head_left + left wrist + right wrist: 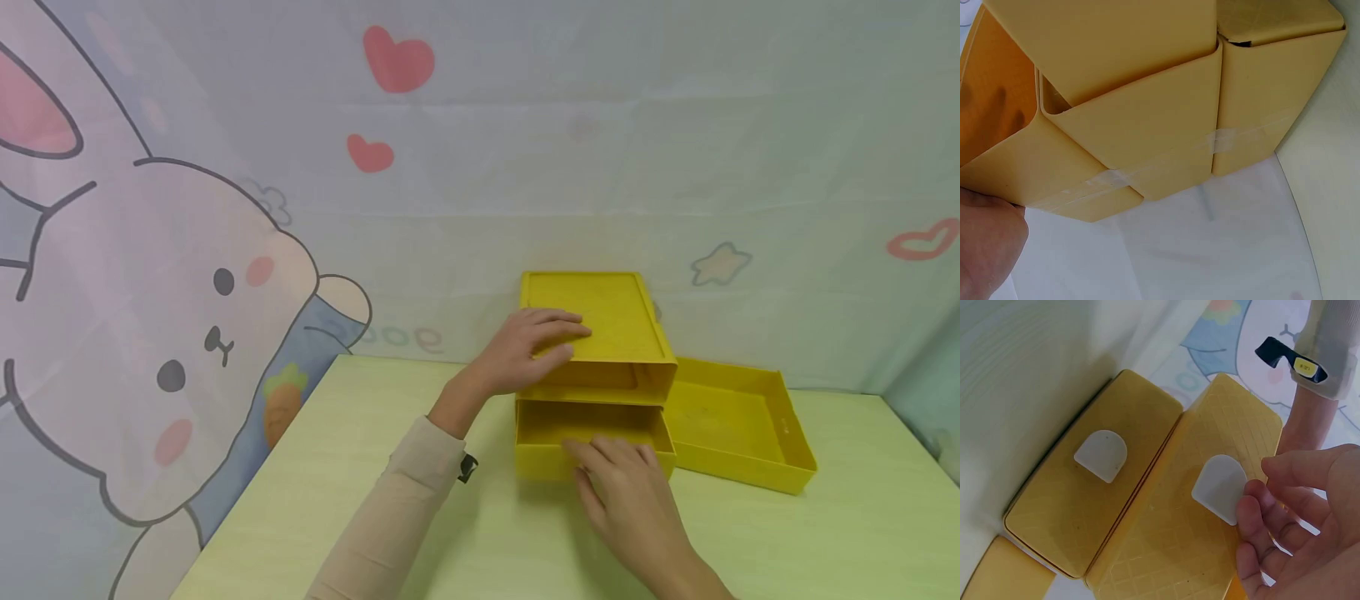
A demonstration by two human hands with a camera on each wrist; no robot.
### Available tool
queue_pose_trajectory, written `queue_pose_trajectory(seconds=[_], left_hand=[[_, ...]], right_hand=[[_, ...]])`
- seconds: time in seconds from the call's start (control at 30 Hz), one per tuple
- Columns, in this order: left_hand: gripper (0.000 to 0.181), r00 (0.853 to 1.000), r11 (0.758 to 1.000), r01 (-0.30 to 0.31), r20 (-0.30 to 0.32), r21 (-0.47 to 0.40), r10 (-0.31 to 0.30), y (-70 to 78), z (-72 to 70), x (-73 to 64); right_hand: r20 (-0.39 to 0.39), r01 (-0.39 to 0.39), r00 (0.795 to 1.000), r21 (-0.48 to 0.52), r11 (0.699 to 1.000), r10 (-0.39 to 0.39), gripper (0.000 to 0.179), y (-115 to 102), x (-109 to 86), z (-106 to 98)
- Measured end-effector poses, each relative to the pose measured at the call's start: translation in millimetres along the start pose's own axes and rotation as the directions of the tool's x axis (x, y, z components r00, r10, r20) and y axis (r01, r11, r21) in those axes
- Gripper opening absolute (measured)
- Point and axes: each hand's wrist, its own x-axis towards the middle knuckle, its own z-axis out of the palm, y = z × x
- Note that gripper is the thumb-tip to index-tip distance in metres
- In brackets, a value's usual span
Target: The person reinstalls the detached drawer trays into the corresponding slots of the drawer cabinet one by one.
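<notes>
A yellow drawer cabinet (596, 312) stands on the table, built of stacked sleeves taped together. Its top slot is hollow. The middle drawer (543, 461) is pulled partway out and holds nothing visible. In the right wrist view the lower drawer (1094, 506) is pushed in; each front has a white tab. My left hand (525, 350) rests at the cabinet's top left edge, fingers spread across the lid. My right hand (630, 500) is at the middle drawer's front, its loosely bent fingertips beside the white tab (1219, 487). Whether they touch it I cannot tell.
A separate yellow drawer (750, 471) lies on the table, right of the cabinet. Behind the table (862, 517) hangs a cloth backdrop (570, 183) with a printed rabbit and hearts. The cabinet's back is close to the cloth.
</notes>
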Motion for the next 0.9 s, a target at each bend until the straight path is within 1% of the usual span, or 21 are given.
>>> queue_pose_trajectory(seconds=[0.17, 0.3, 0.4, 0.53, 0.67, 0.8, 0.9], left_hand=[[0.038, 1.0, 1.0, -0.007, 0.0, 0.004, 0.007, -1.3, 2.0, -1.1], [0.037, 1.0, 1.0, -0.022, -0.016, 0.0, 0.022, -1.6, 2.3, -1.5], [0.037, 0.999, 1.0, -0.027, -0.021, -0.005, 0.027, -1.6, 2.2, -1.6], [0.038, 1.0, 1.0, -0.023, -0.018, -0.016, 0.023, -0.8, 0.9, -0.9], [0.038, 0.999, 1.0, -0.023, -0.023, -0.015, 0.023, -0.2, -1.4, -0.8], [0.037, 0.999, 1.0, -0.026, -0.025, -0.009, 0.026, 0.0, -2.6, -1.7], [0.037, 0.999, 1.0, -0.022, -0.025, -0.009, 0.022, 0.6, -3.8, -3.0]], right_hand=[[-0.002, 0.002, 1.0, 0.001, 1.0, -0.002, 0.034, 2.9, 2.8, 4.0], [-0.012, 0.013, 1.0, 0.012, 1.0, -0.013, 0.037, 5.4, 4.5, 6.9], [0.003, -0.001, 1.0, 0.022, 1.0, 0.001, 0.04, 6.3, 3.7, 8.2], [0.056, -0.037, 0.998, 0.034, 0.999, 0.035, 0.042, 6.7, 2.5, 9.3], [0.128, -0.059, 0.99, 0.035, 0.998, 0.054, 0.047, 6.6, 4.1, 9.9], [0.208, -0.05, 0.977, 0.0, 0.999, 0.049, 0.057, 6.6, 6.4, 9.4], [0.248, -0.031, 0.968, -0.025, 0.999, 0.037, 0.064, 6.3, 8.0, 8.2]])
